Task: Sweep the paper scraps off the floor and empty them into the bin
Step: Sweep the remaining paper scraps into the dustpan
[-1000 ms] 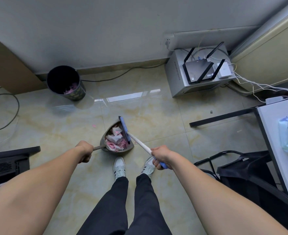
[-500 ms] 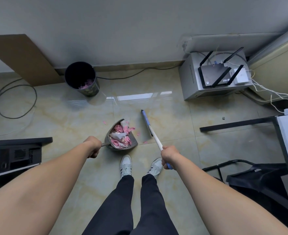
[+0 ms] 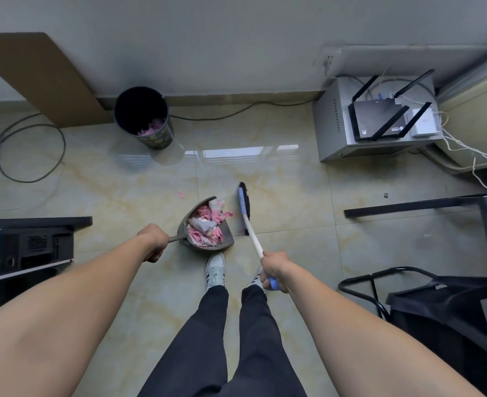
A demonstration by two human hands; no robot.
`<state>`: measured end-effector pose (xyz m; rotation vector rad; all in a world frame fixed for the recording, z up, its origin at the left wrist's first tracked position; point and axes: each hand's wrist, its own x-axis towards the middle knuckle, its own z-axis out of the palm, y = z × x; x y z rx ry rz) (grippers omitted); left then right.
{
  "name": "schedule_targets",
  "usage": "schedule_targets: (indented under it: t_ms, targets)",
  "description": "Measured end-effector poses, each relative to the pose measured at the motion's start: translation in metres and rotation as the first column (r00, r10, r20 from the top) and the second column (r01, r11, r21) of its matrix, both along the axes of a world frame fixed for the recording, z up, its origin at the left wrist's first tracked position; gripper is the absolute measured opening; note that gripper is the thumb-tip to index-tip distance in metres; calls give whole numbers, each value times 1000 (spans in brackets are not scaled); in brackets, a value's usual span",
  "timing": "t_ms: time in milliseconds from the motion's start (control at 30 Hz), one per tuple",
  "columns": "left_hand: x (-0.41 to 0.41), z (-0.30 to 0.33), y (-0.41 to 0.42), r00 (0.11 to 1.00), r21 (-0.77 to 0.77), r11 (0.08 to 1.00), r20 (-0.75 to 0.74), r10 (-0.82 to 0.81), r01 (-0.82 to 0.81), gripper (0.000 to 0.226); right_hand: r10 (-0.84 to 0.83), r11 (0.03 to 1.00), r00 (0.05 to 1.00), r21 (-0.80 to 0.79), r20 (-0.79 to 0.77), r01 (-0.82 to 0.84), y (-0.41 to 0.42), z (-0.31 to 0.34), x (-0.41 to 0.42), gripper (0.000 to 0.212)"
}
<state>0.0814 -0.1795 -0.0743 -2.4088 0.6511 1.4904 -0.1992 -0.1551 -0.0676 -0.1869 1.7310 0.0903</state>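
A grey dustpan (image 3: 228, 240) sits low over the floor in front of my shoes, heaped with pink and white paper scraps (image 3: 207, 224). My left hand (image 3: 154, 242) grips its handle. My right hand (image 3: 275, 270) grips the white and blue handle of a broom (image 3: 245, 207), whose head stands just right of the dustpan's mouth. One small pink scrap (image 3: 181, 194) lies on the tiles left of the pan, and a faint one lies by the broom head. The dark bin (image 3: 144, 117) stands by the wall, further back and to the left, with pink scraps inside.
A grey metal box (image 3: 334, 124) with a black router on top stands at the right wall. Cables loop on the floor at left (image 3: 30, 156). A brown board (image 3: 44, 78) leans on the wall. A black desk leg (image 3: 408, 209) and a black chair (image 3: 443, 310) are at right.
The broom head has swung out of the dustpan to its right side. A few scraps now spill at the pan's mouth. My view has shifted left, toward the bin.
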Motion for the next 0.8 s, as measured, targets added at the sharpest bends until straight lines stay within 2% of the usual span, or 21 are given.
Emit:
schedule_targets:
  t_ms: [267, 367, 467, 634, 801]
  targets:
    - [16, -12, 4, 997, -2, 998, -29, 67, -67, 22, 150, 989, 980, -26, 129, -148, -25, 39, -20, 45]
    - [28, -17, 14, 992, 0, 993, -38, 119, -119, 19, 247, 969, 959, -57, 142, -241, -37, 57, -23, 42]
    - [34, -17, 26, 975, -5, 976, -57, 216, -217, 19, 253, 966, 956, -86, 147, -243, -44, 61, -19, 44]
    - [48, -14, 46, 912, -23, 914, -77, 403, -406, 20, 256, 963, 962, -110, 91, -246, -48, 50, -3, 46]
    - [65, -10, 68, 836, -44, 837, -91, 541, -546, 23, 426, 893, 905, -164, 8, -419, -58, 42, 22, 45]
